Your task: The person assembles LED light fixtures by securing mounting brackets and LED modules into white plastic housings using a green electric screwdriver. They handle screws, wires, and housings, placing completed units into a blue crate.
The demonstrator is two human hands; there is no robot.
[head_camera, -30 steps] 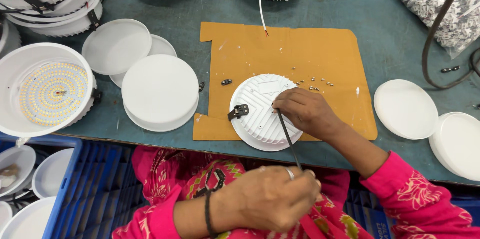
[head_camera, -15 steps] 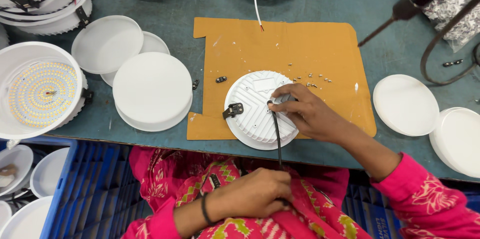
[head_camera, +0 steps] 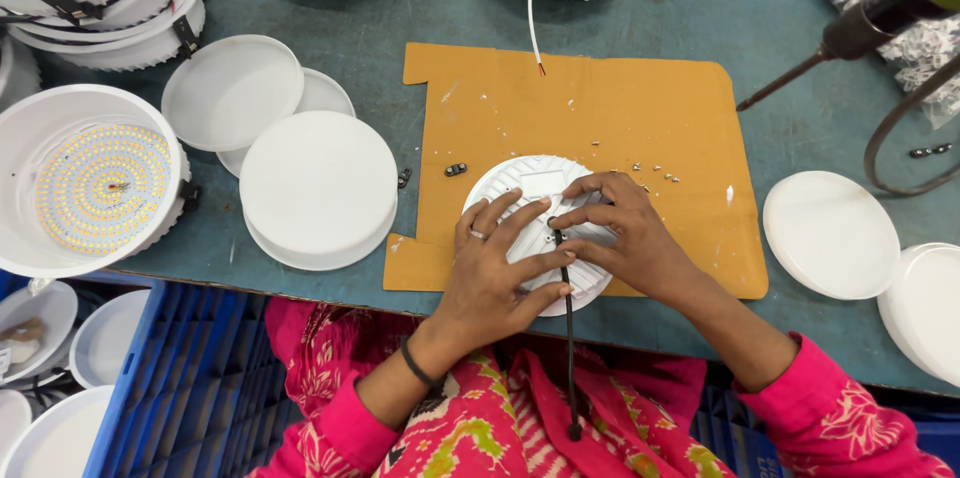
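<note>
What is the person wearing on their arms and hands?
Both arms have bright pink sleeves with a pale flower-like pattern, pushed up from the wrists. The left hand has a thin silver ring on one finger and a narrow black band round the wrist. The right hand is bare, with no ring or band showing.

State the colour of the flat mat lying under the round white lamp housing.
The mat is mustard orange, seen in the head view.

A round white ribbed lamp housing [head_camera: 540, 200] lies back-up on the near edge of an orange cardboard mat. A thin black cable [head_camera: 569, 338] runs from its middle toward the person's lap.
</note>
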